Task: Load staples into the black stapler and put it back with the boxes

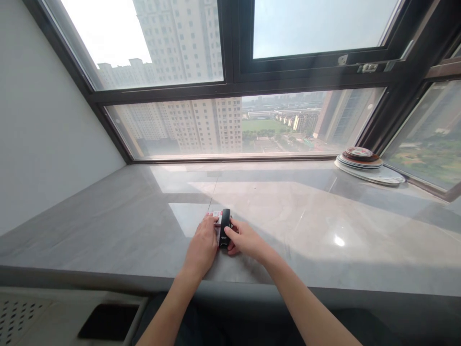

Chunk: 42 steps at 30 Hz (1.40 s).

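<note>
A black stapler (224,230) stands out near the front middle of the grey sill, its long side pointing away from me. My right hand (245,239) grips it from the right, thumb on its side and the other fingers curled beneath. Just left of the stapler, and partly under it, is a small white printed packet with red marks (217,214). My left hand (203,242) is closed along the packet's left side, fingertips at its far end. Most of the packet is hidden by the left hand and the stapler.
A stack of plates (370,175) sits in the far right corner of the marbled sill (118,226), by the dark window frame (230,91). A white wall (43,120) bounds the left. Below the front edge at left is a pale perforated unit (46,317).
</note>
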Each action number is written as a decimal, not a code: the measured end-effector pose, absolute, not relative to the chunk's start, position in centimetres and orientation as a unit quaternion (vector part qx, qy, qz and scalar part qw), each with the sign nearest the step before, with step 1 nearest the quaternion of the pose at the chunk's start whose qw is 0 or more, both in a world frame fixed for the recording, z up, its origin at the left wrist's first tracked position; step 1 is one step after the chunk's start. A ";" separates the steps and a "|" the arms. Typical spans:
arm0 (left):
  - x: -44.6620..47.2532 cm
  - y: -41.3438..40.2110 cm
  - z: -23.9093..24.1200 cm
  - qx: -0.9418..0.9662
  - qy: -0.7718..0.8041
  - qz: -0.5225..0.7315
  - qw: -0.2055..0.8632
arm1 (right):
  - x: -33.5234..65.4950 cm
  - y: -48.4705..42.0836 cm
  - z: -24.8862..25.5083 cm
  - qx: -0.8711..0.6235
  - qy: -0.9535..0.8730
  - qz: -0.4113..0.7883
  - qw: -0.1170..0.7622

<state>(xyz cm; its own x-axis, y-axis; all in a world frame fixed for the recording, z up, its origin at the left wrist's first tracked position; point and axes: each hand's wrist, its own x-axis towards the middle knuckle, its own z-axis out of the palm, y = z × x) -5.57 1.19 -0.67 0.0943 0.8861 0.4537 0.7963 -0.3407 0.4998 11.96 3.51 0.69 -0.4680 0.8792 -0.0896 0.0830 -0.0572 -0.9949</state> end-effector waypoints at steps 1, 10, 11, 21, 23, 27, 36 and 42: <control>-7.3 1.6 -0.6 0.735 0.574 0.357 0.060 | 10.4 3.9 0.6 -0.388 -0.610 0.608 0.328; -15.8 4.2 0.2 0.723 0.601 0.335 0.067 | 1.2 4.7 -0.4 -0.497 -0.713 0.329 0.370; -15.9 4.3 0.2 0.722 0.600 0.339 0.061 | 1.1 4.6 -0.5 -0.503 -0.716 0.317 0.366; -16.2 4.8 -0.6 0.729 0.582 0.358 0.049 | 1.0 4.2 -0.5 -0.493 -0.707 0.311 0.400; -16.5 4.7 -0.6 0.728 0.583 0.360 0.028 | 1.7 3.8 -0.6 -0.486 -0.682 0.342 0.427; -16.1 3.6 0.7 0.693 0.598 0.399 -0.047 | 6.8 2.2 -0.4 -0.478 -0.649 0.371 0.461; -2.4 -0.7 2.0 0.827 0.498 0.262 0.015 | 20.7 -0.9 -0.3 -0.630 -0.754 0.053 0.180; 1.2 -0.6 -0.9 0.811 0.562 0.162 -0.001 | 19.6 -1.8 -0.8 -0.642 -0.759 0.001 0.106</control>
